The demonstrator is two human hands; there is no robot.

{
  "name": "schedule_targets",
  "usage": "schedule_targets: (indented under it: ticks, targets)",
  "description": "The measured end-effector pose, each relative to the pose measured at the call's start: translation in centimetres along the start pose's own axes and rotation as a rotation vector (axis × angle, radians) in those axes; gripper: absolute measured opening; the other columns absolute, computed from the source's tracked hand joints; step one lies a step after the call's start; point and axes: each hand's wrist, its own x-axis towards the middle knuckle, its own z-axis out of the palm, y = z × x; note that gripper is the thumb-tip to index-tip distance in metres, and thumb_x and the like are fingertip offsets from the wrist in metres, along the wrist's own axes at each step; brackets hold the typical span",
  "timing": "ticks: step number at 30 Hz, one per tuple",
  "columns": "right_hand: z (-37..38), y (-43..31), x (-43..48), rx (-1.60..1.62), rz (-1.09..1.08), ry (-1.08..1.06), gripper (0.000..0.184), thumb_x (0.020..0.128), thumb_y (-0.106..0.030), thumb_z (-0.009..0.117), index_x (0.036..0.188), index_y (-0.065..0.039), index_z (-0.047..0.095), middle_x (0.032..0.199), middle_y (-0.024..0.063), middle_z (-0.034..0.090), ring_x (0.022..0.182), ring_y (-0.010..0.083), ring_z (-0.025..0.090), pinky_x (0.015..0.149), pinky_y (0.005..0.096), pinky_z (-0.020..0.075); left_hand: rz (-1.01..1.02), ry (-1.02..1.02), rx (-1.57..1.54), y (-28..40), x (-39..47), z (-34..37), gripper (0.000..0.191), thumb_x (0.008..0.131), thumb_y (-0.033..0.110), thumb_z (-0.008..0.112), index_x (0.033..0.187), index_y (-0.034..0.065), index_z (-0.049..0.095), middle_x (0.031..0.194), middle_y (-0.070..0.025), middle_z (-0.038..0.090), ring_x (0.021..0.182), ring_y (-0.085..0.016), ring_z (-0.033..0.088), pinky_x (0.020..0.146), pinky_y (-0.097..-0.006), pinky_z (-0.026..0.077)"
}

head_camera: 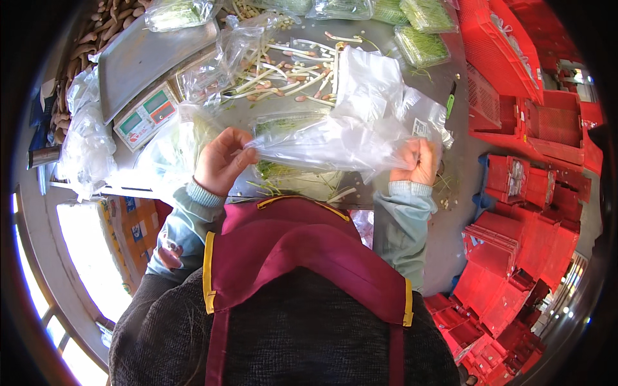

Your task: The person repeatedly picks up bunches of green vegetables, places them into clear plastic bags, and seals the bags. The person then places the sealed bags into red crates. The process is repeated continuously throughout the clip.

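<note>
A clear plastic bag [318, 144] is stretched sideways between both hands above the table. My left hand [224, 159] pinches one end of it between thumb and fingers. At the other end my right hand [416, 161] grips the plastic, its fingers partly covered by the film. Partly hidden under the bag lies a clear tray of green sprouts [280, 124], close to the table's front edge. Just beyond my right hand rests a stack of flat plastic bags [369, 82]. Another filled clear bag [178, 140] sits left of my left hand.
A digital scale [147, 116] with a metal pan [154, 58] stands at left. Sprouted peanuts [294, 79] lie scattered mid-table. Packed sprout trays [422, 46] line the back. A green-handled utility knife [451, 101] lies at the right edge. Red plastic crates [502, 246] fill the right side.
</note>
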Motion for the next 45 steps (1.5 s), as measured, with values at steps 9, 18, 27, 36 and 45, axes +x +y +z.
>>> schedule_targets:
  ticks: [9, 18, 27, 36, 45]
  targets:
    - [7.4, 0.8, -5.4, -0.627, -0.234, -0.81, 0.025, 0.082, 0.004, 0.054, 0.068, -0.006, 0.036, 0.068, 0.004, 0.052, 0.057, 0.0051, 0.041, 0.052, 0.02, 0.0346, 0.62, -0.096, 0.991, 4.9, 2.5, 6.0, 0.057, 0.061, 0.019, 0.073, 0.113, 0.01, 0.052, 0.121, -0.0126, 0.045, 0.11, -0.035, 0.043, 0.09, -0.0439, 0.038]
    - [-1.9, 4.4, 0.1, -1.044, 0.135, -0.361, 0.028, 0.085, -0.016, 0.06, 0.108, 0.0, 0.054, 0.084, 0.0043, 0.06, 0.075, 0.0103, 0.058, 0.064, 0.0219, 0.0462, 0.335, 0.526, -0.085, 5.8, 2.7, -7.6, 0.016, 0.087, 0.01, 0.054, 0.098, -0.0008, 0.059, 0.079, -0.0079, 0.064, 0.064, -0.012, 0.06, 0.054, -0.0205, 0.046]
    - [-3.7, 8.9, -1.2, -0.77, 0.157, -0.4, 0.02, 0.071, -0.007, 0.067, 0.072, -0.008, 0.046, 0.069, -0.0037, 0.047, 0.067, 0.0054, 0.043, 0.063, 0.0214, 0.0366, 0.221, 0.335, -0.376, 3.8, 2.6, -5.2, 0.02, 0.085, 0.006, 0.057, 0.105, 0.0042, 0.056, 0.092, -0.0092, 0.063, 0.074, -0.018, 0.062, 0.057, -0.026, 0.05]
    - [0.9, -4.5, -0.3, 0.049, 0.202, -0.367, 0.038, 0.075, -0.012, 0.054, 0.113, -0.005, 0.05, 0.104, 0.0115, 0.057, 0.092, 0.0251, 0.058, 0.08, 0.0393, 0.0485, -0.08, -0.041, -0.661, 2.5, 3.5, 2.8, 0.02, 0.087, 0.015, 0.055, 0.102, 0.0017, 0.058, 0.087, -0.0042, 0.061, 0.078, -0.013, 0.057, 0.072, -0.0259, 0.045]
    - [-3.2, 11.6, 4.3, -0.506, 0.652, -0.139, 0.041, 0.078, -0.018, 0.052, 0.116, -0.003, 0.05, 0.11, 0.0118, 0.057, 0.098, 0.0265, 0.055, 0.085, 0.0406, 0.0456, -0.103, 0.148, -0.247, -0.2, 3.1, 1.8, 0.017, 0.088, 0.021, 0.056, 0.098, 0.0079, 0.058, 0.071, 0.0043, 0.053, 0.056, -0.003, 0.045, 0.048, -0.0185, 0.037]
